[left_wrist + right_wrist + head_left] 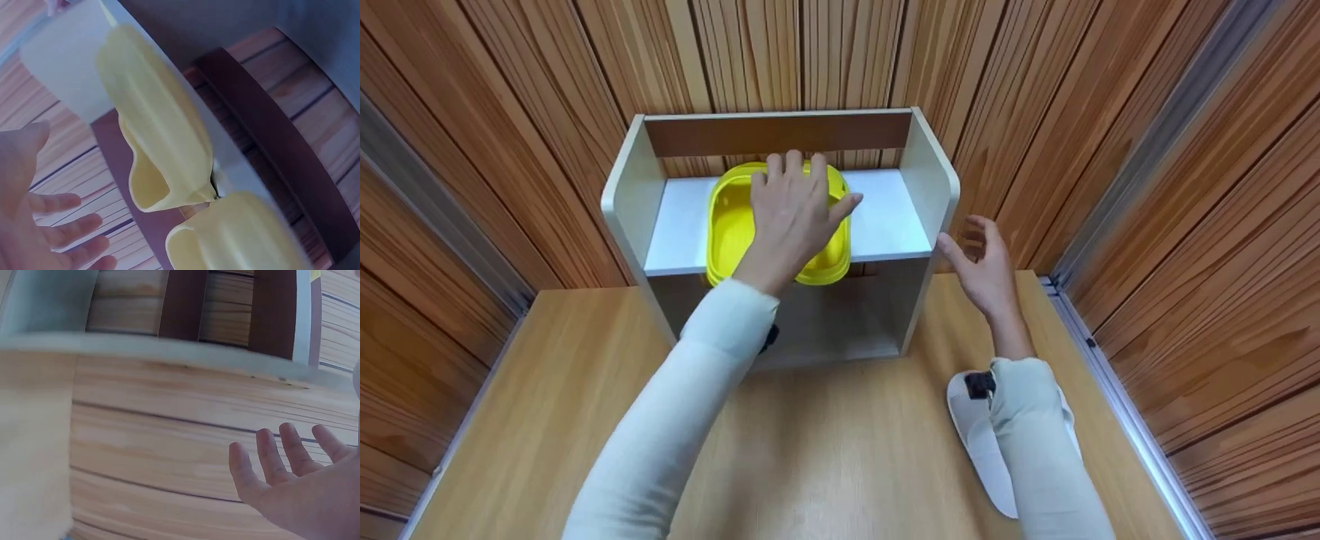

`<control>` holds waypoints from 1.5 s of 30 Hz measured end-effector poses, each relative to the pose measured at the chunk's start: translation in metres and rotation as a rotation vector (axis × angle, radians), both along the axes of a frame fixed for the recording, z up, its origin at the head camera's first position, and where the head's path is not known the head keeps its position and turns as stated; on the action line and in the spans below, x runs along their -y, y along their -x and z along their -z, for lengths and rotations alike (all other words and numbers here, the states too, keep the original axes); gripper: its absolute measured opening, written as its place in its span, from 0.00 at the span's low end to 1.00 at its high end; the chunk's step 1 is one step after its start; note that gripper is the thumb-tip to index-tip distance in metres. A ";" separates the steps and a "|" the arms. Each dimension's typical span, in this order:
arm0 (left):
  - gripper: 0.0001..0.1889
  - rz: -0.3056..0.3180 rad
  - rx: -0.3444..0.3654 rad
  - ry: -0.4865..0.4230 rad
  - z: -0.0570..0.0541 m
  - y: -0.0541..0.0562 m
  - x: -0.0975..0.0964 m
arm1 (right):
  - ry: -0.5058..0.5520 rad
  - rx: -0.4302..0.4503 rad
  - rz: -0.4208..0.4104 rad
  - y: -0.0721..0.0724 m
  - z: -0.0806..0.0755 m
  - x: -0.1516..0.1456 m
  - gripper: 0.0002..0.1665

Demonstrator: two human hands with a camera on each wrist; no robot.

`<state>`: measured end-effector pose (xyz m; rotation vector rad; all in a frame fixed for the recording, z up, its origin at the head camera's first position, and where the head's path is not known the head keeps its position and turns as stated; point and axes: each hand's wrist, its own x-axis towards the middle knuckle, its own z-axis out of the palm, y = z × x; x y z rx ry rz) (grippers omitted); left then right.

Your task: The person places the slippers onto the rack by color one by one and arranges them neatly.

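A yellow plastic tub (731, 225) with rounded corners sits on the white upper board of a small shelf unit (889, 210), its near end jutting past the board's front edge. My left hand (795, 206) is over the tub with fingers spread, hiding its middle. In the left wrist view that hand (22, 191) appears apart from two yellow curved parts (157, 118); whether they belong to one tub cannot be told. My right hand (990, 270) is beside the unit's right side panel, fingers loosely bent. The right wrist view shows its palm (315, 495) holding nothing.
The unit stands on a wooden floor (840, 450) close to a wood-plank back wall (840, 52). Plank walls with metal rails (1132, 420) flank both sides. A white slipper (986, 450) is on the floor beneath my right forearm.
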<state>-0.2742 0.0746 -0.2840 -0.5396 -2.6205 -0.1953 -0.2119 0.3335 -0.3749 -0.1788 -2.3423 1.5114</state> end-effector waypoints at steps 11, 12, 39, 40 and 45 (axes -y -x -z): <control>0.36 0.183 -0.279 -0.260 0.038 -0.037 0.072 | -0.580 0.135 0.224 -0.049 0.020 -0.023 0.47; 0.36 0.174 -0.298 -0.309 0.041 -0.039 0.081 | -0.592 0.150 0.238 -0.053 0.021 -0.026 0.48; 0.50 -0.276 0.272 -1.279 0.114 -0.014 0.176 | -0.295 0.453 0.486 -0.126 0.095 -0.118 0.54; 0.49 -0.273 0.295 -1.278 0.115 -0.013 0.177 | -0.279 0.469 0.491 -0.128 0.100 -0.120 0.55; 0.45 -0.279 0.387 -1.297 0.115 -0.009 0.181 | -0.225 0.529 0.487 -0.135 0.126 -0.128 0.59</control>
